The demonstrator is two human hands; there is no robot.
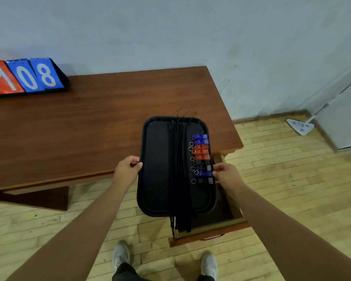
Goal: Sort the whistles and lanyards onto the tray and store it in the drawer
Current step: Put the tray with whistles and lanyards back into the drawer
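Tray point(156, 159) held level in the air, half over the table point(89, 122) edge, half over the open drawer point(229, 211). Carried a row of whistles point(202, 157) along its right rim: blue, red, black, with small key rings facing inward. Black lanyards point(178, 159) laid lengthwise down the middle, ends spilling past both the far and near rims; near ends dangling toward the drawer.

Left hand point(128, 169) pinching the tray's left rim, thumb on top. Right hand point(224, 172) pinching the right rim just beside the lowest whistles, fingers curled under.

Sorting judged finished; storing step in hand. Next move likely: shift tray right and toward the body, then lower flat into the drawer. Calls for keeping it level so whistles stay put. Fit looked tight; drawer inside partly hidden by the tray. Hanging lanyard ends could catch on the drawer front or jam when closing.

Around: scoreboard point(24, 78) at far left of table, showing 1, 0, 8. Mop point(301, 126) leaning by the wall, well apart. Shoes point(122, 254) on wood floor point(292, 179) below. Nothing else in the way.
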